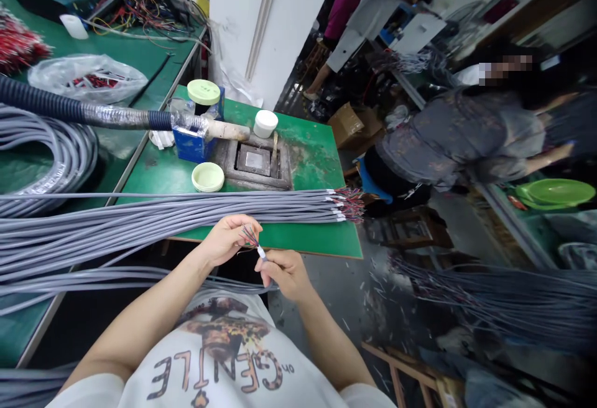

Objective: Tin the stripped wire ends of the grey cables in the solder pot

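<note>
As the right hand grips cable — left hand holds wires.

Bare forearms angled inward, left grip pinched, right grip curled, near each other

Place: a workshop for cable and wiring work.
Green worktop: a long bundle of grey cables lies across it, ends bared to thin coloured wires.
Grimy recess: a square metal plate sits in it, with a ribbed hose ending just beside.
Left worktop: coiled grey cable, tangled loose wires, a clear bag of small red and white pieces.
Co-worker: bends over another worktop at right.
Floor: littered with pale scraps.
</note>
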{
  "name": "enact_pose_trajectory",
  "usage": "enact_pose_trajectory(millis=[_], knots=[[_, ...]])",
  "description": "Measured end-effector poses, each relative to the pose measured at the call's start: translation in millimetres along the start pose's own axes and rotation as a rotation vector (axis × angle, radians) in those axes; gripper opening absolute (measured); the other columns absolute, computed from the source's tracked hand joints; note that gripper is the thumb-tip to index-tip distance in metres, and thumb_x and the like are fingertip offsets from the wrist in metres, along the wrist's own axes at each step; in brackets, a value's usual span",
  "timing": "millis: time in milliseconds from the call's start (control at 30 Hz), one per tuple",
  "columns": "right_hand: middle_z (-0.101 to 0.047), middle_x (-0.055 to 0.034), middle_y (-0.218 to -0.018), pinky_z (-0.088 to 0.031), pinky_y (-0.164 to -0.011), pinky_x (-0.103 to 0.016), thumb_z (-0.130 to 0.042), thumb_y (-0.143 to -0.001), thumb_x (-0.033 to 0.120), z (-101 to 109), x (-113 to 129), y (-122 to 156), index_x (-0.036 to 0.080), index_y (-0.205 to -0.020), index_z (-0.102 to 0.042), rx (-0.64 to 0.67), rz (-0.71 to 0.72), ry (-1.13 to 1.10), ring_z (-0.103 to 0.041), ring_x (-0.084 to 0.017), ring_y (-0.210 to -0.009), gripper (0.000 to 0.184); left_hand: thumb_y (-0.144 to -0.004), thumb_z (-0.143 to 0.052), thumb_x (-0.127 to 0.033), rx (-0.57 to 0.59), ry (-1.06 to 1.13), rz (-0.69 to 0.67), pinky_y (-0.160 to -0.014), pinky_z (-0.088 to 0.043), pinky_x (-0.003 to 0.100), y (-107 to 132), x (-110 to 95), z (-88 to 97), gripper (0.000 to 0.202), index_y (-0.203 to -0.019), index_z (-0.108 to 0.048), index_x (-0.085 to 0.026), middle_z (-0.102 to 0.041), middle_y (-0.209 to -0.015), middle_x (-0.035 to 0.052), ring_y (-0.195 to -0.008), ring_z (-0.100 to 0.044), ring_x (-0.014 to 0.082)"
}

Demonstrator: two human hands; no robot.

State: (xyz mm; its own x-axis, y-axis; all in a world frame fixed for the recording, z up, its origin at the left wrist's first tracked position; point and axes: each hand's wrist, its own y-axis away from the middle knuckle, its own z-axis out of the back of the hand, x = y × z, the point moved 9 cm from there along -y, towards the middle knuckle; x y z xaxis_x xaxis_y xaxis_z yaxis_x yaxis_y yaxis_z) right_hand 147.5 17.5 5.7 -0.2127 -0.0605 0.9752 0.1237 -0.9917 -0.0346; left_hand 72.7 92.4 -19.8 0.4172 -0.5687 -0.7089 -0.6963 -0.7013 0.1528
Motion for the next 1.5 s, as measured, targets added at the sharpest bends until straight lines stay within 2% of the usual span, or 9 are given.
enact_pose_trajectory(millis=[333,567,667,767,833,1000,1167,1267,1500], knots=[[-0.057,0.0020,-0.045,-0.037,-0.046,-0.021,-0.055,-0.087,0.040,-7.2,3.3,-4.6,0.017,-0.064,-0.066,0.062,-0.020,-0.039,-0.047,-0.008,-0.041,0.034,-0.062,-0.081,-0.025,0.190,-0.088,-0.102,-0.052,-0.038,0.022,0.9,-9.4,-4.1,0.014,-0.069,-0.074,-0.015,-0.056,-0.060,0.0010,-0.055,-0.053,0.0102],[-0.054,0.0031,-0.043,-0.037,-0.045,-0.021,-0.056,-0.085,0.040,-7.2,-0.9,-7.4,0.017,-0.067,-0.064,0.082,-0.074,-0.050,-0.045,-0.008,-0.040,0.031,-0.066,-0.080,-0.031,0.212,-0.182,-0.210,-0.052,-0.041,0.024,4.1,-24.7,-6.0,0.019,-0.065,-0.071,-0.014,-0.058,-0.061,0.0028,-0.056,-0.053,0.0113],[-0.057,0.0056,-0.054,-0.041,-0.049,-0.021,-0.065,-0.078,0.034,-1.0,-1.3,-11.1,0.019,-0.091,-0.062,-0.041,-0.096,-0.086,-0.049,-0.008,-0.046,0.020,-0.068,-0.078,-0.031,0.118,-0.128,-0.226,-0.050,-0.040,0.022,2.2,-25.3,-2.3,0.021,-0.064,-0.067,-0.014,-0.058,-0.060,0.0012,-0.053,-0.051,0.0093],[-0.059,0.0055,-0.074,-0.045,-0.054,-0.020,-0.074,-0.070,0.026,4.9,6.2,-15.8,0.025,-0.115,-0.049,-0.230,-0.038,-0.024,-0.053,-0.008,-0.054,0.052,-0.064,-0.080,-0.030,-0.044,-0.062,-0.173,-0.050,-0.041,0.021,-1.2,-17.3,4.4,0.022,-0.062,-0.065,-0.013,-0.059,-0.059,0.0002,-0.050,-0.051,0.0078],[-0.055,0.0056,-0.076,-0.044,-0.052,-0.019,-0.074,-0.070,0.025,7.8,13.6,-18.1,0.026,-0.116,-0.047,-0.359,0.024,0.086,-0.050,-0.007,-0.054,0.053,-0.059,-0.082,-0.027,-0.127,-0.003,-0.113,-0.050,-0.042,0.020,-2.0,-8.1,6.6,0.022,-0.061,-0.065,-0.013,-0.060,-0.058,-0.0007,-0.049,-0.051,0.0072],[-0.052,0.0063,-0.063,-0.046,-0.057,-0.023,-0.061,-0.084,0.027,11.9,28.3,-22.6,0.024,-0.106,-0.052,-0.541,0.216,0.239,-0.051,-0.009,-0.053,0.025,-0.055,-0.083,-0.026,-0.229,0.134,-0.101,-0.053,-0.045,0.021,2.5,4.5,4.9,0.023,-0.060,-0.063,-0.014,-0.061,-0.061,-0.0017,-0.052,-0.054,0.0082],[-0.060,0.0022,-0.071,-0.047,-0.056,-0.024,-0.053,-0.089,0.029,16.9,25.3,-32.9,0.022,-0.096,-0.056,-0.562,0.255,0.155,-0.054,-0.010,-0.056,0.010,-0.065,-0.079,-0.030,-0.316,0.056,-0.368,-0.055,-0.044,0.021,11.8,-15.5,5.2,0.022,-0.061,-0.062,-0.016,-0.059,-0.060,-0.0030,-0.053,-0.052,0.0070],[-0.057,0.0020,-0.067,-0.045,-0.058,-0.025,-0.053,-0.089,0.032,17.0,27.9,-42.1,0.021,-0.082,-0.058,-0.540,0.231,0.182,-0.053,-0.011,-0.059,0.013,-0.070,-0.076,-0.026,-0.374,-0.026,-0.512,-0.061,-0.046,0.021,18.2,-28.3,9.9,0.016,-0.066,-0.064,-0.017,-0.062,-0.065,-0.0023,-0.058,-0.055,0.0076],[-0.055,-0.0009,-0.070,-0.044,-0.065,-0.028,-0.056,-0.085,0.043,13.3,35.6,-79.4,0.021,-0.071,-0.057,-0.404,0.117,0.232,-0.050,-0.014,-0.065,0.026,-0.064,-0.079,-0.030,-0.486,0.077,-0.488,-0.059,-0.043,0.020,16.8,-31.3,31.4,0.023,-0.068,-0.061,-0.017,-0.060,-0.063,-0.0039,-0.057,-0.050,0.0066]])
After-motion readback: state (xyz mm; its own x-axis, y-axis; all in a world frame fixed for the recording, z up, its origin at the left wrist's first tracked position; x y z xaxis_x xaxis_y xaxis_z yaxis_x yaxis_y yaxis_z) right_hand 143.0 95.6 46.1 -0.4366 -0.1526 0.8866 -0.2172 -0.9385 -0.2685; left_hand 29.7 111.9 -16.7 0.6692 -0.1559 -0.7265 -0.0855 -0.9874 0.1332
